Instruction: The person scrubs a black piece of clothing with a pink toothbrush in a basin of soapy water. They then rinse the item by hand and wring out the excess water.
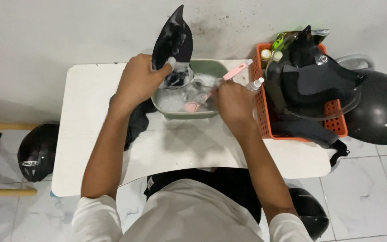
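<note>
Left hand (139, 83) has its grip clamped on a black pad (174, 42), soapy at the lower end, held upright with its pointed tip up over the back-left rim of the green basin (209, 67). Right hand (234, 101) grips a pink brush (229, 76) shut tight, its handle slanting up to the right, its head down in the foam inside the basin. The basin sits on the white table (86, 112). Just right of it, an orange basket (263, 112) holds a dark visor (319, 85) and small bottles (270, 55). A black helmet (381, 107) lies beyond the basket, another helmet (36, 152) on the floor at left.
</note>
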